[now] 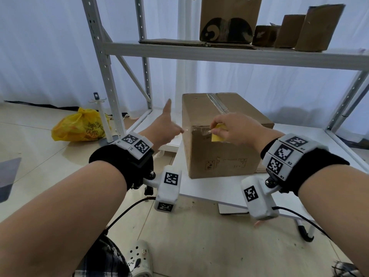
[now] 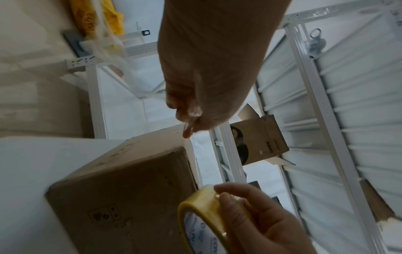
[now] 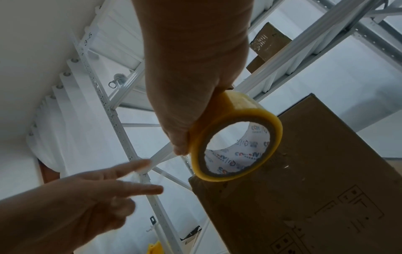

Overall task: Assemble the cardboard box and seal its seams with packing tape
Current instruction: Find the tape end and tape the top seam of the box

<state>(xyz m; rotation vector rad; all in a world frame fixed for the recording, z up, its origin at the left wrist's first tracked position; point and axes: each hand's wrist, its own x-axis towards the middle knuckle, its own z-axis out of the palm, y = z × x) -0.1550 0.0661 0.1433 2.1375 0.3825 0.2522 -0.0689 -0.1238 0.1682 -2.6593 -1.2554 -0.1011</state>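
My right hand (image 1: 233, 127) hid most of the gripped tape roll (image 1: 217, 134) (core facing 6 o'clock); left hand (image 1: 164, 124) open beside the cardboard box (image 1: 223, 144).

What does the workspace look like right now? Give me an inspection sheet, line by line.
Surface: low white table; bare at its near edge.
Job's things: closed brown cardboard box on the table, clear tape along its top seam; yellow roll of packing tape at the box's near top edge.
Clutter: yellow plastic bag on the floor.
Hands: right hand grips the tape roll; left hand beside the box's left side, fingers extended, holding nothing.
Cables: black cables from the wrist cameras.
Surroundings: white metal shelving carrying other cardboard boxes; white curtains; tiled floor.
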